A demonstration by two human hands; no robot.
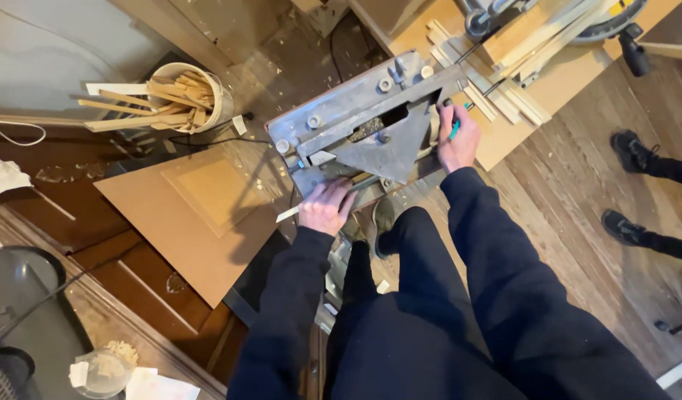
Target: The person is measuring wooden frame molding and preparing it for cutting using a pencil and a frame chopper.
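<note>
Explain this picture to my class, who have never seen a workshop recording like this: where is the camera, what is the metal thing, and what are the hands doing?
The camera sits on a person's head and looks down, so you see dark sleeves and legs from above. In front stands a grey metal cutting machine with a triangular plate. The left hand presses a thin pale wood strip at the machine's near edge. The right hand rests at the machine's right side and holds a small teal pen-like tool. Left of the machine lie a brown board and a bucket of wood offcuts. More strips are stacked behind. Another person's shoes show at right.
</note>
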